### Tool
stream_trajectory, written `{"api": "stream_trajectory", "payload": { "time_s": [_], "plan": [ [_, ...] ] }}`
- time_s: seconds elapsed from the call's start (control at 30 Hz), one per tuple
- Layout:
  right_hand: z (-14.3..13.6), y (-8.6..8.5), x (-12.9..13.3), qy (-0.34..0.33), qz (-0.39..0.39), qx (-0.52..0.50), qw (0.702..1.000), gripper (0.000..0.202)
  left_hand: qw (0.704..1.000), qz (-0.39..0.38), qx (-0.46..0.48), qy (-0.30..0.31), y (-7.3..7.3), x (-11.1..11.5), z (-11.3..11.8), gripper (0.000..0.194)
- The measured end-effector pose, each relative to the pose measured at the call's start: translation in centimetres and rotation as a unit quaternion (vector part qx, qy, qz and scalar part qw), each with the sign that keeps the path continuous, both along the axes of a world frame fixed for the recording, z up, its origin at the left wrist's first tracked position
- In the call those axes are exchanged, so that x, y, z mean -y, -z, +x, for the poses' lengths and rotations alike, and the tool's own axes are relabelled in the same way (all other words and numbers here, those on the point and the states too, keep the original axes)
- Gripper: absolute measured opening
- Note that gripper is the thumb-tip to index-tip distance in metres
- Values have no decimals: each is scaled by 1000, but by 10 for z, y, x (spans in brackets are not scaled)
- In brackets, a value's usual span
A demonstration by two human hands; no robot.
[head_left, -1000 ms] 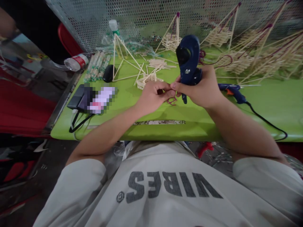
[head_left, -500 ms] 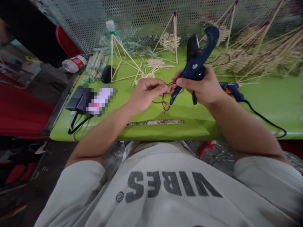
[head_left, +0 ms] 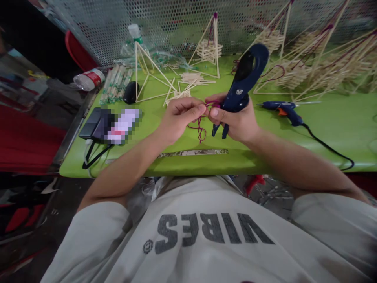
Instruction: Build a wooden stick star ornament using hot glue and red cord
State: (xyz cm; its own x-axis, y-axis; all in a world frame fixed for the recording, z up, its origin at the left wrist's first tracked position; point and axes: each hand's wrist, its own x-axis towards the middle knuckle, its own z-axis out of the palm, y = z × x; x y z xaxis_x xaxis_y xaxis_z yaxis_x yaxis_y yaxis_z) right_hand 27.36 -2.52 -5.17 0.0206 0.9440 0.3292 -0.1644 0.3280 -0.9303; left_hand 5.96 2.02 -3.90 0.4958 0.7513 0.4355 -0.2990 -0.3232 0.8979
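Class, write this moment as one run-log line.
left hand: pinching purple cord | right hand: holding blue hand tool | glue gun: on green table

Dark capital lettering on the white shirt reads "VIBES", upside down in view.

One head-worn camera looks forward and down, close over shirt and table.

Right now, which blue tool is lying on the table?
The glue gun with the orange trigger: it lies on the green table. The other blue tool is in the right hand.
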Motion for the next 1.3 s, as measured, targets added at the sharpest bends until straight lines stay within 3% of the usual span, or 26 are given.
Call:
{"api": "stream_trajectory", "payload": {
  "time_s": [0.13, 0.3, 0.6, 0.83, 0.97, 1.1, 1.3],
  "plan": [
    [-3, -5, 5, -10, 46, -8, 999, 41, 999, -8, -30, 12, -2, 3, 2, 48],
    [-5, -6, 5, 0, 50, 2, 999, 46, 998, -28, -55, 25, -4, 6, 3, 52],
    [-7, -2, 2, 9, 27, -17, 999, 55, 993, -63, -34, 97, 2, 5, 2, 31],
    [-3, -1, 1, -49, 4, -28, 998, 48, 991, -82, -88, 59, -2, 6, 3, 48],
    [-2, 1, 1, -70, 21, -70, 995, 43, 991, -81, -77, 75, 1, 4, 3, 43],
    [0, -3, 1, -43, 27, -80, 995, 40, 991, -75, -45, 99, 7, 0, 1, 35],
    [6, -9, -12, -3, 10, -107, 994, 63, 995, -32, -26, 87, 6, -3, -2, 30]
  ]
}}
